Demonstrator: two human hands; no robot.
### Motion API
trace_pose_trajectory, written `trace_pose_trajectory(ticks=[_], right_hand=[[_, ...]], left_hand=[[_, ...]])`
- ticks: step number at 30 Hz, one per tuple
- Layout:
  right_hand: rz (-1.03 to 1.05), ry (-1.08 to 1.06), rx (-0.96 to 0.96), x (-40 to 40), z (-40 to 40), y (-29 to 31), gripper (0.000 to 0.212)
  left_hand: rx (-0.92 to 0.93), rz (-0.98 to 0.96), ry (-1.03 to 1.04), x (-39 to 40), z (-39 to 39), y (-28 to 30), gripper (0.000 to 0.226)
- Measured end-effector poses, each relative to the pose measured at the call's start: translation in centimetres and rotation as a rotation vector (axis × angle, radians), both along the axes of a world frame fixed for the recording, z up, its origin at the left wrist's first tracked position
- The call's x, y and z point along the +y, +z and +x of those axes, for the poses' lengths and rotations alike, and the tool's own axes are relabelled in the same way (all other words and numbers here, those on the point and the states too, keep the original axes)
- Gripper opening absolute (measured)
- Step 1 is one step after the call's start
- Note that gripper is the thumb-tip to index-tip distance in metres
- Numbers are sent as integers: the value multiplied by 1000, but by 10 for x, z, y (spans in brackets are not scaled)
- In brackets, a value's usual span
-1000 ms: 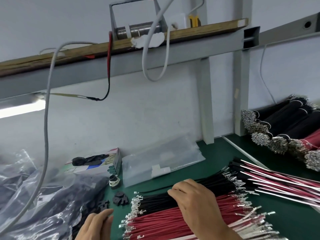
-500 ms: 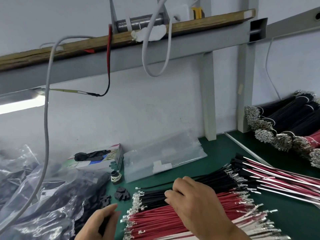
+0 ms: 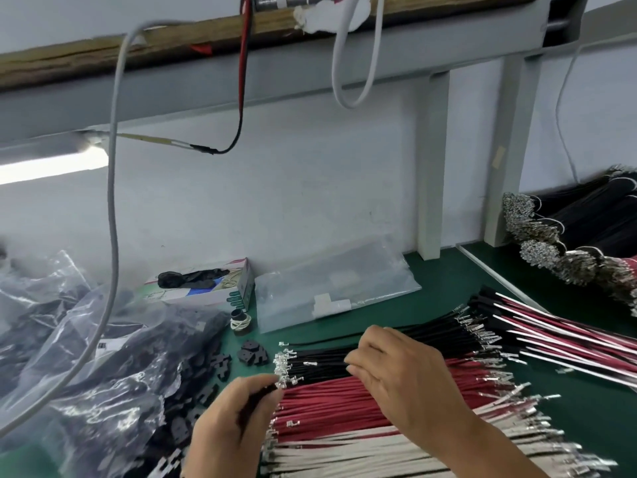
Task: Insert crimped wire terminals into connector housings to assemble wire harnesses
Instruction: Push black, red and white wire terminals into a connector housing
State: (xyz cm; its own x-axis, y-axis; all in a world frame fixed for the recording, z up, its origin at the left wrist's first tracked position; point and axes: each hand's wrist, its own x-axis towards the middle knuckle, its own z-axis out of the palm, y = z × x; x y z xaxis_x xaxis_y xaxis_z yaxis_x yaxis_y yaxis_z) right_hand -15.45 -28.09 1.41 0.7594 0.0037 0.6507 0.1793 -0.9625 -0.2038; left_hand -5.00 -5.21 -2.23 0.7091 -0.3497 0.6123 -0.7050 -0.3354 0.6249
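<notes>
My right hand lies on the row of black crimped wires, its fingertips curled down and pinching among them to single out 1 wire. My left hand is closed on a small dark piece, which I take to be a black plastic connector housing, held right by the silver terminal ends of that row.

No terminal is seated in that housing yet, as far as I can see. The work looks well short of done: the black row, the red crimped wires just below it and the white crimped wires nearest me lie loose on the green surface. On the left, the clear plastic bag of black housings looks full, with 2 or 3 loose housings beside it. To the right lies a fan of red-and-white wires with black housings fitted, which I judge to be finished harnesses.
</notes>
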Motion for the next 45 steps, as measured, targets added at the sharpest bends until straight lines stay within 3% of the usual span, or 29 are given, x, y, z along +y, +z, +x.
trace_pose_trajectory(ticks=[4,7,9,13,16,20,24,28,34,38,45], right_hand=[[64,42,24,7,4,-4,34],[98,73,10,15,5,-4,26],[150,86,0,18,4,-2,13],[197,83,28,21,1,1,6],[187,90,36,21,0,2,9],[146,105,49,19,0,2,14],[138,136,80,15,0,2,6],[182,174,89,16,-1,3,15],[98,168,71,29,5,-7,15],[151,163,71,27,6,-9,19],[125,177,54,28,10,-13,15]], left_hand=[[-43,100,-61,-2,-4,8,34],[134,14,-12,-6,-7,4,58],[174,-48,-19,-6,-6,0,62],[67,-76,-123,-7,-3,1,51],[59,-126,-164,-9,-2,1,36],[58,-133,-184,-9,0,2,33],[128,-141,-211,-7,-4,5,27],[204,-123,-270,-6,-6,11,21],[68,70,-130,-9,-15,16,31],[69,68,-106,-11,-16,14,37],[88,22,-136,-11,-17,18,16]])
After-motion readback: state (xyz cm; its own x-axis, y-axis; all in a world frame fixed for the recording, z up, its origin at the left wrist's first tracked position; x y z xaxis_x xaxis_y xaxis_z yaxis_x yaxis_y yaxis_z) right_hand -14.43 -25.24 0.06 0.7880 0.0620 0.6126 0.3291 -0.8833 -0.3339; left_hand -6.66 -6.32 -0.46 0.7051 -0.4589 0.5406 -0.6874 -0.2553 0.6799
